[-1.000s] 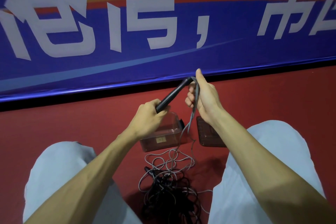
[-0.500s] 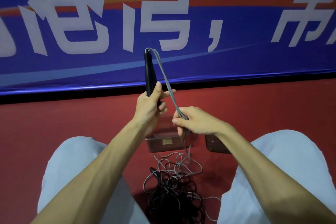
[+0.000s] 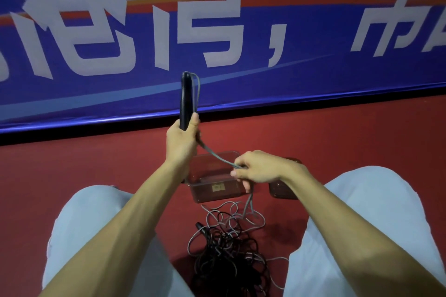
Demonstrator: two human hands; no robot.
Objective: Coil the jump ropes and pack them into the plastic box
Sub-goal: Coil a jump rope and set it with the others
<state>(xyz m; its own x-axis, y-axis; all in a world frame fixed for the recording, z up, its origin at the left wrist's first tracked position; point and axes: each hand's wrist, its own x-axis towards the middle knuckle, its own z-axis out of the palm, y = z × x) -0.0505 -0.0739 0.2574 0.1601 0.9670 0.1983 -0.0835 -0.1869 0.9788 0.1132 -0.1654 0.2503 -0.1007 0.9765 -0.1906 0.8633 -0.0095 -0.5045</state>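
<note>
My left hand (image 3: 181, 138) grips a black jump-rope handle (image 3: 185, 99) upright, its top raised against the banner. A grey rope (image 3: 214, 155) leaves the handle's top, runs down along it past my left hand and slants to my right hand (image 3: 258, 169), which pinches it just above the clear plastic box (image 3: 212, 194). From my right hand the grey rope drops to a loose grey tangle (image 3: 243, 214) on the floor. A heap of black rope (image 3: 229, 260) lies between my knees. The box stands open on the red floor and looks empty.
A dark lid (image 3: 281, 191) lies right of the box, partly under my right wrist. My knees in pale trousers (image 3: 362, 224) flank the rope heap. A blue banner (image 3: 313, 79) with white characters stands along the back of the red floor (image 3: 72, 164).
The left hand has stood the handle upright and raised it. The right hand slid down the grey rope from the handle's tip to a point over the box.
</note>
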